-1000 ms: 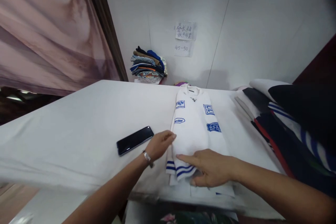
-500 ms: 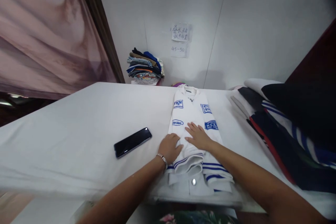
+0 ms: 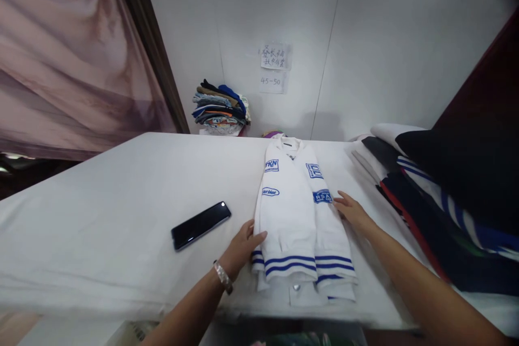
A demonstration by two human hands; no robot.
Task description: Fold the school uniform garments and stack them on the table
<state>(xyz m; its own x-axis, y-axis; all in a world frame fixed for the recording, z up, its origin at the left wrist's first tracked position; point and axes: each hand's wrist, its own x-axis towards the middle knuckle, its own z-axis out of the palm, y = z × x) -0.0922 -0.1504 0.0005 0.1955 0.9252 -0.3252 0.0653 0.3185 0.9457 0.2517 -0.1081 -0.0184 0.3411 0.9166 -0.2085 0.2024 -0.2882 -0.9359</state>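
A white jacket (image 3: 287,221) with blue patches and blue-striped cuffs and hem lies folded lengthwise on the white table, its collar toward the wall. At its left edge, my left hand (image 3: 241,248) rests open, the thumb stretched over the cloth and the fingers along the side. My right hand (image 3: 353,213) touches the opposite edge beside the RSA patch, fingers apart; part of it may be under the cloth, which I cannot tell. Both sleeves lie on the front, and a metal snap shows below the hem. Left of the jacket is a black phone (image 3: 201,225).
A heap of dark, white and striped garments (image 3: 430,211) takes up the table's right side. Behind the far edge stands a stack of folded clothes (image 3: 221,108). Paper notes (image 3: 274,67) hang on the wall. A pink curtain (image 3: 81,65) hangs at the left.
Both hands have moved off the jacket's middle, outward to its two side edges. The cuffs and sleeves, bunched up before, now lie flat.
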